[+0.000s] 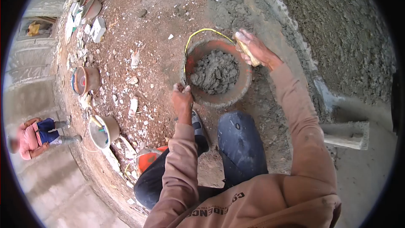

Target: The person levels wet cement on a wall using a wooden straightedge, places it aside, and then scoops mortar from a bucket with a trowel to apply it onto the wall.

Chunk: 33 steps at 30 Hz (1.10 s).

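A wide reddish bucket [240,90], its rim crusted grey, stands on the ground in front of my knees. Lumpy grey mortar [215,72] fills its lower part. A yellow handle [205,30] arcs beyond the far side of the rim. My left hand [182,98] is closed at the near-left rim, where the handle meets the bucket. At the far-right rim, my right hand [255,48] grips a tool with a pale wooden handle [248,52]. The working end of that tool cannot be made out. Whitish dust coats the right fingers.
Fresh wet mortar [358,25] covers the right side, bordered by a ledge. A pale bucket [104,131], a brown bucket [87,79] and an orange container [147,159] sit at left on debris-strewn ground. Another person [36,137] stands by the block wall.
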Each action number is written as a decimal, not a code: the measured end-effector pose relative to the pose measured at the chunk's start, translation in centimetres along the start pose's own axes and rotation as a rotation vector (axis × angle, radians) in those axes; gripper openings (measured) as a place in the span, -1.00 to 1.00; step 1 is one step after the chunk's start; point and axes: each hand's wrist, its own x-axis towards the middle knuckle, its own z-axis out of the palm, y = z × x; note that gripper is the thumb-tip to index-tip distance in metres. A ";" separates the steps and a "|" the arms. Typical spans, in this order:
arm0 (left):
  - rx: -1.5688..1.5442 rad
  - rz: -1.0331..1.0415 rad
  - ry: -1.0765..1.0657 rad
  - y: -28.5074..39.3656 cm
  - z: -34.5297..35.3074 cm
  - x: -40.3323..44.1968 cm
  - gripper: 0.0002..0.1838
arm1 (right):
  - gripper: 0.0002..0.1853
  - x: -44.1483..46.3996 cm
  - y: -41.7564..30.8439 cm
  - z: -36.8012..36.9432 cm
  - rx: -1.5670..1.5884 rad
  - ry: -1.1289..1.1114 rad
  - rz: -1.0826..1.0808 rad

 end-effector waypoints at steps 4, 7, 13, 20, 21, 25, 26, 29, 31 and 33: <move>0.163 0.599 0.233 10.2 -1.8 -1.5 -0.53 | -0.35 -6.4 0.0 3.0 -0.072 -0.109 0.074; 0.240 0.957 -0.111 16.5 -2.8 -1.0 -0.48 | -0.27 -10.3 1.0 5.2 -0.191 -0.133 0.113; 0.543 1.336 -0.381 17.2 -3.1 0.9 -0.56 | -0.28 -14.1 2.3 7.7 -0.484 -0.136 0.126; 0.506 1.360 -0.362 16.6 -5.2 -0.4 -0.65 | -0.59 -15.0 4.2 10.1 -0.909 0.030 -0.331; 0.474 1.356 -0.331 16.3 -5.7 -0.3 -0.66 | -0.59 -14.8 4.9 10.2 -0.959 0.071 -0.392; 0.511 1.033 -0.229 16.9 -10.1 -1.2 -0.73 | -0.62 -14.8 4.6 9.1 -0.884 0.298 -0.355; 0.545 0.914 -0.198 17.8 -12.2 -2.1 -0.74 | -0.63 -14.5 4.4 8.2 -0.815 0.362 -0.291; 0.749 0.614 -0.130 17.8 -19.5 -3.5 -0.51 | -0.54 -13.5 6.5 2.6 -0.472 0.577 0.151; 0.492 0.335 -0.214 17.9 -23.9 -5.5 -0.24 | -0.55 -10.4 12.3 -2.9 -0.073 0.734 0.201; 0.259 0.225 -0.231 17.8 -27.1 -7.3 -0.25 | -0.55 -7.0 18.5 -7.8 0.196 0.730 0.217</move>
